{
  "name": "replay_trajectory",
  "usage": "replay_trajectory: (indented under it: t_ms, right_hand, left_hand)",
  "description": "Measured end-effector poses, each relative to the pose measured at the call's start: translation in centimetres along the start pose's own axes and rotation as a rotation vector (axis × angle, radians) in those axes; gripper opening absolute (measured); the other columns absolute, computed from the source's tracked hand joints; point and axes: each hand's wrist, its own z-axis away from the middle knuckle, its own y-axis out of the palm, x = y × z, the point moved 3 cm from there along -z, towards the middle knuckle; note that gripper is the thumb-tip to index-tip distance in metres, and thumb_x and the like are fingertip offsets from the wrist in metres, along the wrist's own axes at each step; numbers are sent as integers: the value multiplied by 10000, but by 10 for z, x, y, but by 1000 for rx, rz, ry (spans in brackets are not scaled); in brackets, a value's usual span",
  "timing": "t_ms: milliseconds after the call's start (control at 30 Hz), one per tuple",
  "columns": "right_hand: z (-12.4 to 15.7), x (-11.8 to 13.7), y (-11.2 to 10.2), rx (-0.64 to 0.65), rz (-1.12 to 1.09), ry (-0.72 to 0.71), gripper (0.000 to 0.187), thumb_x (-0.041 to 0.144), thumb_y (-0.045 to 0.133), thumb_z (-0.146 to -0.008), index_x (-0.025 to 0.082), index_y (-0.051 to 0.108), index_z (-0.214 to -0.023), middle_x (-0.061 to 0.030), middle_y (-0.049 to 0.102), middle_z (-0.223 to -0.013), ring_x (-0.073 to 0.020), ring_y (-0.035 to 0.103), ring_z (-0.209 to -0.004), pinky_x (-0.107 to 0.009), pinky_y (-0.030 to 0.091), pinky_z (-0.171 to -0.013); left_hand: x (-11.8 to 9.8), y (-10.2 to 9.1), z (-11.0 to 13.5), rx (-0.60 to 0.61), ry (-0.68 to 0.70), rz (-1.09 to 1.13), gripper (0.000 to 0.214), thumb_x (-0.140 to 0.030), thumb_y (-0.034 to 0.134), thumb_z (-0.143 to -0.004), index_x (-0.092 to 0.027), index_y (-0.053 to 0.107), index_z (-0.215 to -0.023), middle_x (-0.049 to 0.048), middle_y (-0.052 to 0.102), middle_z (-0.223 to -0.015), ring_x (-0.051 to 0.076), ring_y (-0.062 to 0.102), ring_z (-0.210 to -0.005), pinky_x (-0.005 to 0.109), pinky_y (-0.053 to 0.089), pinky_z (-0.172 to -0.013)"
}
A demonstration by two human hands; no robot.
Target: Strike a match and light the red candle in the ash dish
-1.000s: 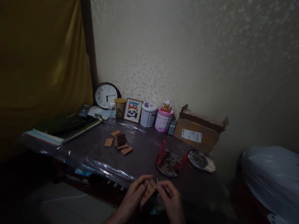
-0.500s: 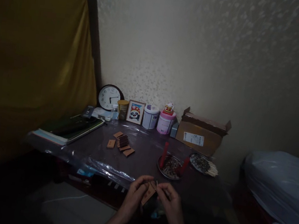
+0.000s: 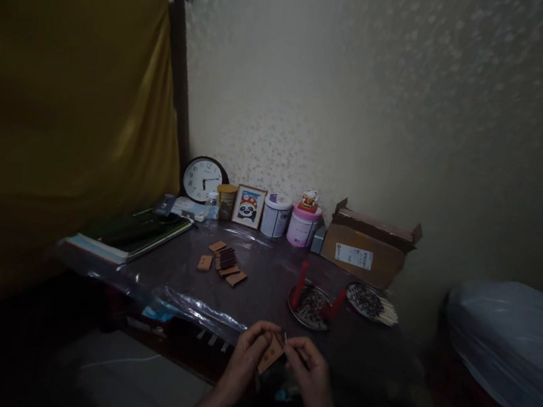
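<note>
Near the table's front edge, my left hand (image 3: pixel 249 354) is closed on a small tan matchbox (image 3: pixel 271 354) with reddish marks on its face. A matchstick (image 3: pixel 285 338) is pinched between the fingertips of my right hand (image 3: pixel 308 364), close against the matchbox's upper edge. Just beyond my hands, two red candles, one upright (image 3: pixel 300 284) and one leaning (image 3: pixel 336 305), stand on a round metal plate (image 3: pixel 290 306) covered in dark specks. No flame shows on either candle. To the right, a second plate (image 3: pixel 364 299) holds dark bits and several pale matchsticks (image 3: pixel 389 312).
Several matchboxes (image 3: pixel 236 278) lie in a loose group on the plastic-covered table (image 3: pixel 181 272). Notebooks (image 3: pixel 132 238) are at the left. Along the wall stand a clock (image 3: pixel 203 179), a framed panda picture (image 3: pixel 249 206), a white tub (image 3: pixel 276 216), a pink tub (image 3: pixel 303 226) and a cardboard box (image 3: pixel 365 247).
The view has shifted slightly, so the things on the table sit a little further right and lower. My hands keep nearly the same pose, with the matchstick still at the matchbox.
</note>
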Motion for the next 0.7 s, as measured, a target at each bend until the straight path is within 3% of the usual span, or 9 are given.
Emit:
replay_trajectory:
  t_ms: [400, 700]
  right_hand:
    - [4, 12, 2, 25, -12, 23, 293, 459, 665, -665, 175, 597, -654, 39, 527, -567, -114, 499, -538, -199, 407, -510]
    - [3, 2, -1, -3, -25, 72, 368, 528, 690, -600, 178, 578, -629, 39, 529, -552, -115, 499, -498, -211, 400, -482]
  left_hand:
    - [-12, 3, 8, -1, 55, -85, 201, -339, 576, -732, -174, 635, -831, 22, 639, -760, 178, 560, -707, 269, 426, -657]
    - [-12, 5, 11, 40, 70, -89, 229, -367, 592, -739, -177, 629, -862, 10, 629, -761, 161, 547, -697, 256, 416, -653]
